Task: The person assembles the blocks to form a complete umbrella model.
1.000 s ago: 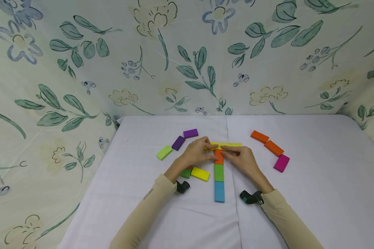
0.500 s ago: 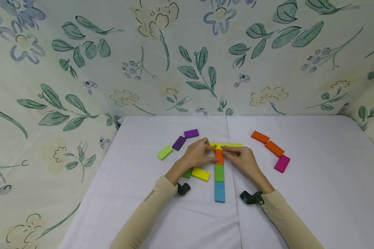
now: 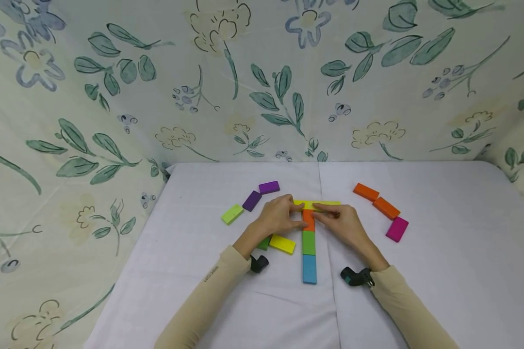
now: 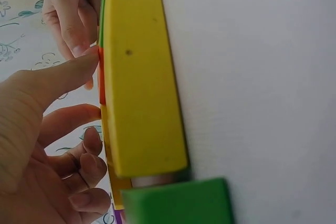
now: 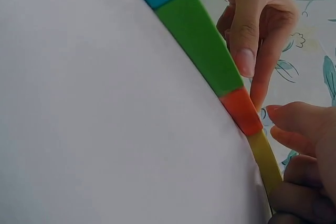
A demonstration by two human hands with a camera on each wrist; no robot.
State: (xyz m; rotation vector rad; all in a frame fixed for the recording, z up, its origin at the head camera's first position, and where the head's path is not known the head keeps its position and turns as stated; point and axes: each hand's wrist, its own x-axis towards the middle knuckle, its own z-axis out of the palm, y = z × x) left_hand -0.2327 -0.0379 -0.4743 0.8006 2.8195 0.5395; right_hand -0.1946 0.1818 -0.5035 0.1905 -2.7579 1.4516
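Observation:
Flat colored blocks form a T: a yellow crossbar [image 3: 332, 203] tops a column of an orange block [image 3: 308, 222], a green block [image 3: 308, 242] and a blue block [image 3: 309, 269]. My left hand [image 3: 276, 214] comes from the left with thumb and index finger spread; the thumb touches the orange block's side and the index finger lies at the crossbar. On the other side, my right hand [image 3: 342, 222] holds the crossbar between index finger and thumb near the joint, its other fingers curled by the yellow edge [image 5: 268, 166]. Finger contact is partly hidden.
Left of the T lie two purple blocks [image 3: 252, 200], a lime block [image 3: 232, 214], a yellow block [image 3: 282, 244] and a partly covered dark green block [image 3: 264, 243]. Two orange blocks [image 3: 386, 208] and a magenta block [image 3: 397, 229] lie right. Floral cloth [image 3: 262, 87] backs the white table [image 3: 454, 252].
Both hands stay at the top of the T with almost no movement. The blocks keep their places; the head view shifts very slightly.

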